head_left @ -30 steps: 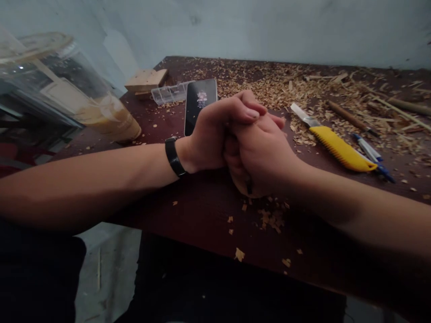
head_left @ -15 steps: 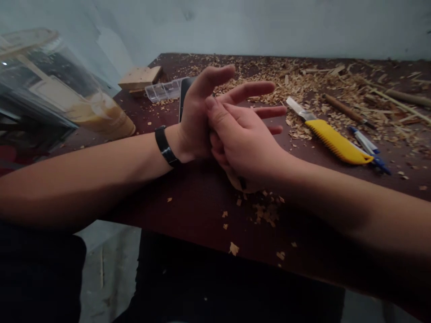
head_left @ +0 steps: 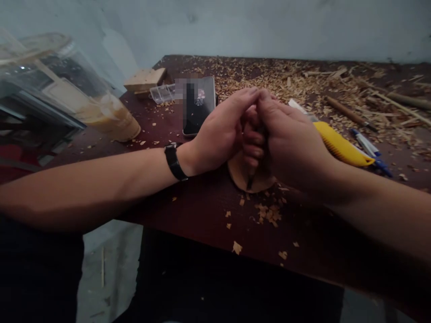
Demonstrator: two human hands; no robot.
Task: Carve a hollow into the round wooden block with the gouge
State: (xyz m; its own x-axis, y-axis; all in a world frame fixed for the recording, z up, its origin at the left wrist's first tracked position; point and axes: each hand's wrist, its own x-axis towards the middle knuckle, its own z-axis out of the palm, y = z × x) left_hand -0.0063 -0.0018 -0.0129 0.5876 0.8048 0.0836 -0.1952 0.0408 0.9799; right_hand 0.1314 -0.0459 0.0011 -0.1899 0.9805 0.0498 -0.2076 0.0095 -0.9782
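Note:
My left hand (head_left: 220,128), with a black band on its wrist, and my right hand (head_left: 292,139) are pressed together over the table. Both thumbs meet at the top. Curled fingers show in the shaded gap between the palms, and whatever they may hold is hidden. Directly below lies a pale, rounded piece of wood (head_left: 240,172) with a dark mark near its front edge, partly covered by the hands. Beside my left hand is a phone (head_left: 198,114) with its screen lit. A knife or blade with a yellow handle (head_left: 343,143) lies beyond my right hand.
Wood shavings (head_left: 269,78) cover the back of the dark red table (head_left: 195,220). A brown-handled tool (head_left: 348,110) and pens (head_left: 367,143) lie right. Left are a plastic drink cup (head_left: 111,116), a wood block (head_left: 144,80) and a clear plastic case (head_left: 163,93).
My left hand has turned and its spread fingers have folded in against my right hand. Both hands sit further right in view, uncovering the phone and more of the wood piece.

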